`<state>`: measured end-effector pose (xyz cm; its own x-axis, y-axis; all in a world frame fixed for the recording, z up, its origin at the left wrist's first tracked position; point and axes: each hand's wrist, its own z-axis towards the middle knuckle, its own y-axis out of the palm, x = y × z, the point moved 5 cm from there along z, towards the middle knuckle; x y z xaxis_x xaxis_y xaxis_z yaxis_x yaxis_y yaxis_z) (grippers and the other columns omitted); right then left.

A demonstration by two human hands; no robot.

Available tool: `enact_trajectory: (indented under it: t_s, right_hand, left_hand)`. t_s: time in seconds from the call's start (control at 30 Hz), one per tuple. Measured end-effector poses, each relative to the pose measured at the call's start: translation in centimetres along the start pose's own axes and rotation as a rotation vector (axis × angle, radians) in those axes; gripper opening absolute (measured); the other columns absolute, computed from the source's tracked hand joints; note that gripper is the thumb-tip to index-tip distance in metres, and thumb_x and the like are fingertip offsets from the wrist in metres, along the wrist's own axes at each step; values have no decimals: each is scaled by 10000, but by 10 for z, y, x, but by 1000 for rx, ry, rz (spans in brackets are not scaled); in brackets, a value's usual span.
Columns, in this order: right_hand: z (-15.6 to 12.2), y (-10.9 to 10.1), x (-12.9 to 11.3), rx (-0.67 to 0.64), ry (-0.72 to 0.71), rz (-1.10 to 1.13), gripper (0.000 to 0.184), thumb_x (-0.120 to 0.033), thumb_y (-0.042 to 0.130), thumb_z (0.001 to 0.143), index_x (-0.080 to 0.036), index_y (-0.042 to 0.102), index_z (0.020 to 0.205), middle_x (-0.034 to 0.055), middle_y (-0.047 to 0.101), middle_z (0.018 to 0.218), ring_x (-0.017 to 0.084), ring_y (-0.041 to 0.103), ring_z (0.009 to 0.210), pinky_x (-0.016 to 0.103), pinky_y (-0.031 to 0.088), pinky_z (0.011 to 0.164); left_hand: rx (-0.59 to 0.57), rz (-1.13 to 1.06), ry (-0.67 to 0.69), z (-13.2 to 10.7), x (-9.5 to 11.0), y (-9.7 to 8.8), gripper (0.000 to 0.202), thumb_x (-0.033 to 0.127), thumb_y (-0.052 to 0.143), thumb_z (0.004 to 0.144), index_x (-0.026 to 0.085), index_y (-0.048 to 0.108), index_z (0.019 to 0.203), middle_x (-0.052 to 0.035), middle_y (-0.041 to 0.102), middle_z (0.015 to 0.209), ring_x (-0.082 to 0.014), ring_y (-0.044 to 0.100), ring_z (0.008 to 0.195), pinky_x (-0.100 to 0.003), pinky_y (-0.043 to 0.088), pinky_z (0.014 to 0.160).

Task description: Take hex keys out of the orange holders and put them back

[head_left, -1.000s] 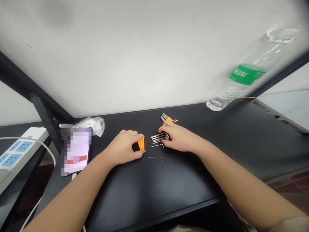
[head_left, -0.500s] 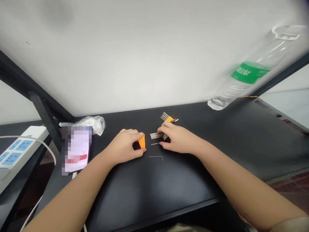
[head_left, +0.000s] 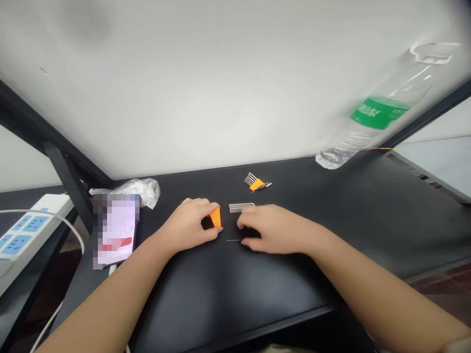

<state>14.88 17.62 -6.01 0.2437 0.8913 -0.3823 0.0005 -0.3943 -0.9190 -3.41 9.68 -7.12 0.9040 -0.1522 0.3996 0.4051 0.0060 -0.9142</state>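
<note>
My left hand (head_left: 192,223) grips an orange plastic hex key holder (head_left: 215,216) between thumb and fingers, its edge resting near the black tabletop. Opposite it, my right hand (head_left: 274,228) is low over the table with thumb and index finger apart. The thumb tip touches or nearly touches a thin hex key (head_left: 232,240), whose bent end is hidden by the hand. Just beyond the right fingers lies a row of several larger hex keys (head_left: 240,207), partly covered by the hand. Farther back sits another orange holder (head_left: 256,185) with several metal keys in it.
On the left are a phone (head_left: 119,228) with a cable, a crumpled clear plastic bag (head_left: 143,191) and a white power strip (head_left: 31,223). A large clear bottle with a green label (head_left: 379,112) leans at the back right. A white wall (head_left: 206,88) rises behind the table (head_left: 228,299).
My right hand has moved from the row of hex keys toward me, to the thin key. The key by its thumb no longer shows separately. My left hand stays with the orange holder.
</note>
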Motion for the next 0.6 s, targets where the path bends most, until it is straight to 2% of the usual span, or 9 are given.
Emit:
enact_trajectory:
  t_s: [0.07,0.17,0.3,0.5,0.6]
  right_hand:
    - [-2,9,-9,-72,-5,-54,91,-279,598,931,-195,632,925,47,656,948,158,577,738,289,365,646]
    - [-2,19,-14,-90,6,-167,102,-182,528,925,-176,596,849,57,642,886,143,530,647,303,323,603]
    - [-2,20,-10,-36,22,-232,98,-155,519,911,-175,568,828,49,623,845,140,495,614,310,299,586]
    - [3,3,9,139,76,-144,103,-110,529,918,-179,565,849,34,638,865,151,555,749,285,361,661]
    - [7,2,19,178,93,-156,106,-110,541,922,-180,577,851,27,624,863,144,547,752,276,369,663]
  left_hand:
    - [2,3,-1,0,0,0,228,424,685,864,258,650,1016,9,639,860,-202,599,859,-366,405,844]
    - [4,10,-13,0,0,0,210,415,687,861,253,648,990,8,635,870,-196,597,849,-360,408,842]
    - [7,12,-15,0,0,-1,203,409,684,866,246,645,980,6,636,875,-193,602,854,-354,410,839]
    - [1,5,-10,0,-1,1,243,406,686,868,256,659,1057,6,647,905,-191,612,870,-360,407,855]
    - [-1,-1,-14,0,-1,2,255,411,682,874,263,665,1080,10,647,910,-187,612,871,-360,405,870]
